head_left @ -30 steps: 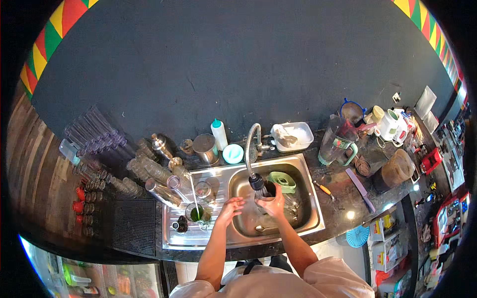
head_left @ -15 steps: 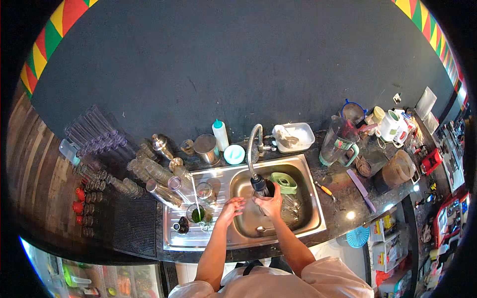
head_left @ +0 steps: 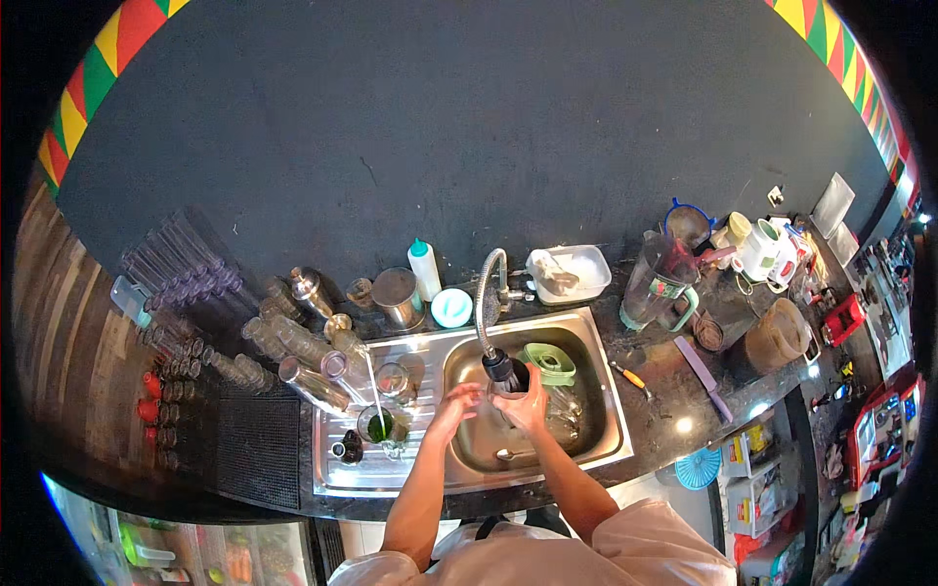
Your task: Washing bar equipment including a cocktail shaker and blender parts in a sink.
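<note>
Over the sink, my right hand wraps round a dark cup-shaped vessel. The black spray head of the coiled metal tap reaches its mouth; my fingers hide much of the vessel. To its left, my left hand is open with its fingers stretched towards it; contact is unclear. Beyond my hands, a green plastic container sits in the sink above several clear glasses and a spoon.
Left of the basin, the ribbed drainboard carries a glass with green contents and several tall tumblers. Right of it, a peeler-like orange-handled tool, a purple knife and a blender jug stand or lie on the dark counter.
The view has shifted slightly, carrying the whole scene a little to the left. My right hand still holds the vessel under the spray head, and my left hand stays beside it.
</note>
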`<state>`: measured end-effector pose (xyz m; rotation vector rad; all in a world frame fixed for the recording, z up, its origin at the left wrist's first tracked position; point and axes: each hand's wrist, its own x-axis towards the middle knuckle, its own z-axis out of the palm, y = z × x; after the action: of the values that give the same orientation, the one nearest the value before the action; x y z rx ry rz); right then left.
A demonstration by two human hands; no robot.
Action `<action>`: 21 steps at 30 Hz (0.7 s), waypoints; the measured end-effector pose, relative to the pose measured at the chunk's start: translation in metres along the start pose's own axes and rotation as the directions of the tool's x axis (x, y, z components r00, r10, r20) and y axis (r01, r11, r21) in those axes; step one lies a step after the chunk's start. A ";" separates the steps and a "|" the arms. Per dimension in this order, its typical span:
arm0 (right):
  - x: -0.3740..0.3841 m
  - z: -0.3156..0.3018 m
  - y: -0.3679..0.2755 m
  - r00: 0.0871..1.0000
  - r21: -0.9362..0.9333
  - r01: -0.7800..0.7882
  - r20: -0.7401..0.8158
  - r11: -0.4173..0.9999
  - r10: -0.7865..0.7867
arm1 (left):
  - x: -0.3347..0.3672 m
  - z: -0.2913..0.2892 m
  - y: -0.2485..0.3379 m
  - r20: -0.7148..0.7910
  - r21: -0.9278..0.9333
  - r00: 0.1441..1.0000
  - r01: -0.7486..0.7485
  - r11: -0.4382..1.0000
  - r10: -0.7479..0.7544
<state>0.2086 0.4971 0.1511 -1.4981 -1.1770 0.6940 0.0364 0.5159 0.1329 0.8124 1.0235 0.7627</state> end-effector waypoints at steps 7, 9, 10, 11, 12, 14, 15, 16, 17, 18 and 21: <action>0.006 -0.006 0.010 0.990 0.063 -0.073 0.129 0.995 0.065 | 0.006 0.039 -0.016 0.047 0.116 0.951 -0.309 0.944 0.305; 0.004 -0.001 0.021 0.988 0.076 0.126 0.085 0.989 -0.132 | 0.002 0.059 -0.015 0.018 0.053 0.947 -0.321 0.946 0.320; 0.001 -0.007 0.019 0.954 -0.064 0.291 0.099 0.955 -0.284 | 0.002 0.064 -0.009 -0.045 0.017 0.970 -0.239 0.971 0.240; -0.001 -0.008 0.024 0.951 -0.058 0.294 0.112 0.954 -0.287 | 0.006 0.066 -0.011 -0.059 0.014 0.968 -0.242 0.970 0.242; -0.004 -0.009 0.033 0.960 0.032 0.186 0.208 0.982 -0.189 | 0.015 0.066 -0.014 -0.059 0.016 0.909 -0.413 0.911 0.413; 0.000 -0.017 0.046 0.921 0.422 -0.120 0.386 0.898 -0.058 | 0.021 0.068 -0.014 -0.043 0.150 0.833 -0.541 0.828 0.552; 0.007 -0.024 0.032 0.915 0.421 -0.125 0.398 0.898 -0.059 | 0.017 0.072 -0.009 -0.056 0.151 0.832 -0.540 0.828 0.552; 0.018 -0.032 0.017 0.869 0.350 -0.099 0.487 0.931 -0.090 | 0.012 0.077 -0.004 -0.095 0.167 0.857 -0.487 0.857 0.506; 0.025 -0.040 0.007 0.817 0.281 -0.062 0.565 0.958 -0.113 | 0.011 0.082 -0.002 -0.125 0.182 0.880 -0.433 0.883 0.458; 0.031 -0.034 0.025 0.821 0.248 -0.060 0.563 0.967 -0.093 | 0.021 0.077 -0.008 -0.146 0.241 0.896 -0.378 0.894 0.419; 0.035 -0.042 0.025 0.770 0.222 -0.020 0.625 0.975 -0.127 | 0.017 0.084 -0.008 -0.174 0.336 0.821 -0.469 0.817 0.543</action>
<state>0.2659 0.5149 0.1443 -1.0515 -1.5794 1.3175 0.1218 0.5083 0.1438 1.2898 1.1805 1.2320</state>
